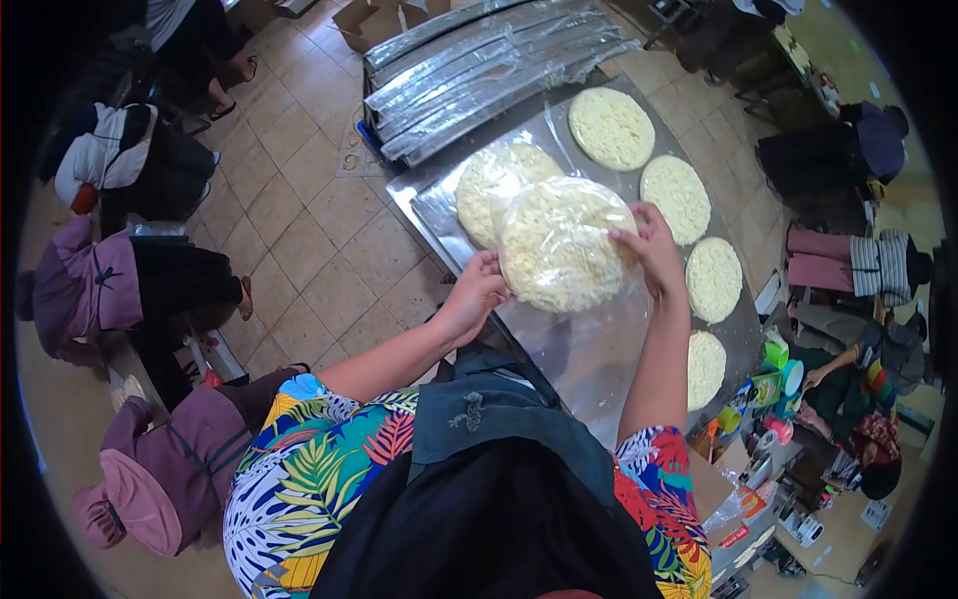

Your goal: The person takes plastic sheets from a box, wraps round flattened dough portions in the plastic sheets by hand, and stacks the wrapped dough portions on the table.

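Between both hands, above the metal table [569,359], is a round pale-yellow disc [567,245] with a rough, crumbly surface, wrapped in clear plastic. My left hand [476,295] pinches the wrap at its lower left edge. At the right edge my right hand [654,248] grips it, thumb on top and fingers partly hidden. Just behind it lies a similar plastic-covered disc [499,180], partly overlapped in view. Several bare discs, among them a far one [612,128] and a nearer one [714,280], line the table's far and right sides.
Stacked metal trays with plastic film [479,80] stand at the table's far left. A cardboard box [384,22] sits behind them. Colourful containers [778,384] crowd the right. Other people work around the room, one in a purple top [95,285] at left. Tiled floor [309,220] lies between.
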Demonstrator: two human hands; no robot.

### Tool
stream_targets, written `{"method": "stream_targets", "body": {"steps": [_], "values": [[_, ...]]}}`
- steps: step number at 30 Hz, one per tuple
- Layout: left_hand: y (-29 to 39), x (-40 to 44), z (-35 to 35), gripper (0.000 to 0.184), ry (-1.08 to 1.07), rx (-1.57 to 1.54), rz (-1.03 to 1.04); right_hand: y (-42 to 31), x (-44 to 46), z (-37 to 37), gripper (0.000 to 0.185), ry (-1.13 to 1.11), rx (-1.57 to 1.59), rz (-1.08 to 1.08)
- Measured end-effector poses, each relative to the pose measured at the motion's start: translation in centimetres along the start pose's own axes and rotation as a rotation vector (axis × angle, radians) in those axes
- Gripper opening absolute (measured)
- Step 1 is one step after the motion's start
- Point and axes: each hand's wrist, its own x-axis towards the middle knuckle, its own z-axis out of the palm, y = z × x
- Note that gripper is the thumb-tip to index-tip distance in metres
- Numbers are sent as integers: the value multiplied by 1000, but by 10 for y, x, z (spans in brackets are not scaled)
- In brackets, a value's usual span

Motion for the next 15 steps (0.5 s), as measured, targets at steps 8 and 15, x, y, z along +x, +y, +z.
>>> {"method": "stream_targets", "body": {"steps": [8,15], "values": [[33,51,-62,55,187,-8,44,15,132,57,48,-99,-221,-21],[50,48,-82,54,180,1007,676,25,86,135,62,358,-1202,-594]]}}
